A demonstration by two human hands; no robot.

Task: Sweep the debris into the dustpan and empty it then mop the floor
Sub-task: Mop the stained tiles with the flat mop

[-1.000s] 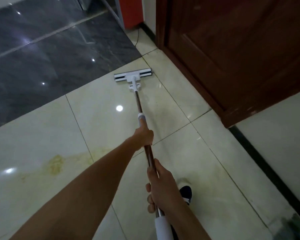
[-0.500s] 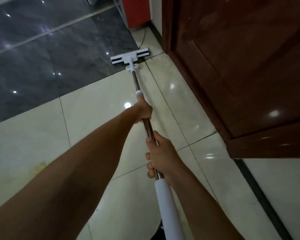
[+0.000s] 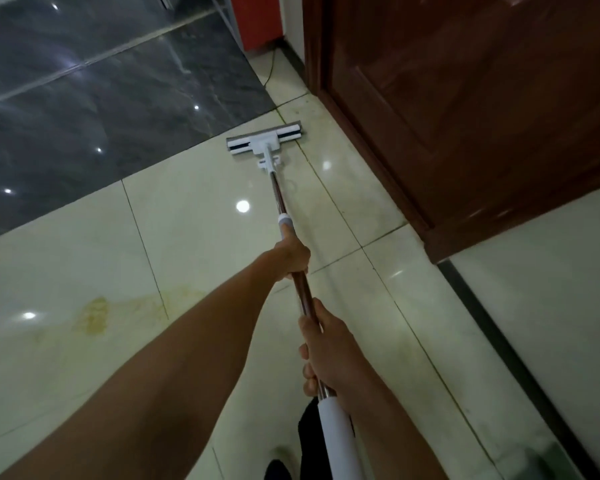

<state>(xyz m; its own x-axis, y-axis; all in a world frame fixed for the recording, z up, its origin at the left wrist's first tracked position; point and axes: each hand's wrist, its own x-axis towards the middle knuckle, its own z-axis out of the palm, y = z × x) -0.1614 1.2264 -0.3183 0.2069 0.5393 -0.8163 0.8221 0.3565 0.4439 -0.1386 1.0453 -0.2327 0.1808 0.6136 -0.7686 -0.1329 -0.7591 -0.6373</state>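
The mop head (image 3: 264, 143) has been pulled back toward six o'clock, off the dark tile's edge onto cream tile; both hands (image 3: 291, 252) have drawn in with it.

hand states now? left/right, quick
Left hand: gripping the mop handle, farther down the pole.
Right hand: gripping the same handle, just above its white grip.

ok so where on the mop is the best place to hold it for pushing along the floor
Hold the mop on its long thin shaft, not the flat head lying on the cream floor. Wrap the fingers round it from above, as both hands do now: left hand lower, just behind the white collar, right hand higher, just above the white grip sleeve. Spaced hands probably steer better.
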